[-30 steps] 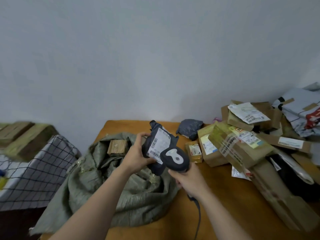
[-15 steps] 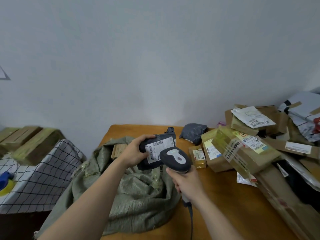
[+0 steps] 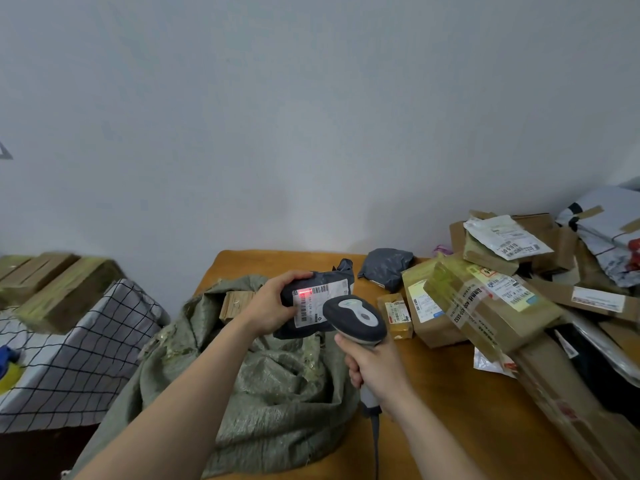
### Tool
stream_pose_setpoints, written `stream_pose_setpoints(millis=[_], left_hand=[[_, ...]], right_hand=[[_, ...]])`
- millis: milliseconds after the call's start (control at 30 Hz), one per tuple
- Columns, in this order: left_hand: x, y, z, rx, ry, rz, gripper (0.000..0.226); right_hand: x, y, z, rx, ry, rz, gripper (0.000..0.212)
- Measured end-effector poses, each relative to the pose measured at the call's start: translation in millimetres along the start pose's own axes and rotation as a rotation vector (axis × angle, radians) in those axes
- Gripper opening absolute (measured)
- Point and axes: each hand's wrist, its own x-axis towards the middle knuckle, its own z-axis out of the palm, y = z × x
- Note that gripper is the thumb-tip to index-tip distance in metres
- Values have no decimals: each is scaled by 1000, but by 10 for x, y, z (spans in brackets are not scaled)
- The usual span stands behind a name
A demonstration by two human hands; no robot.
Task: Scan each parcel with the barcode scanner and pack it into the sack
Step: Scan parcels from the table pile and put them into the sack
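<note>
Olive sack (image 3: pixel 277 393) — dark-grey parcel (image 3: pixel 313 327)

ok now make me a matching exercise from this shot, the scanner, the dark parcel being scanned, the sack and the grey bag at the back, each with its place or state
1 barcode scanner
2 dark parcel
3 sack
4 grey bag

a open on the table, brown box inside
b gripped by the right hand
c held by the left hand, red light on its label
d at the table's far side, untouched

Pairs: 1-b, 2-c, 3-a, 4-d
</note>
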Motion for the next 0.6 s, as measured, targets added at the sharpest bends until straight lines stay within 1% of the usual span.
stream_pose_setpoints(millis=[167,267,400,467,533,600], left_hand=[[37,-76,2,4,7,7,69],[47,-88,-3,0,10,9,68],[39,-56,-6,-55,79,48,70],[46,-32,-24,-73,138,79,59],[72,-6,-52,1,198,95,41],[111,8,-89,75,200,89,32]], right_hand=[[4,-7,19,11,8,15,26],[9,-3,30,4,19,13,33],[18,-7,43,-20,26,2,40],[31,-2,42,-36,28,-2,43],[40,7,42,-60,24,-17,41],[48,17,49,-85,19,-23,38]])
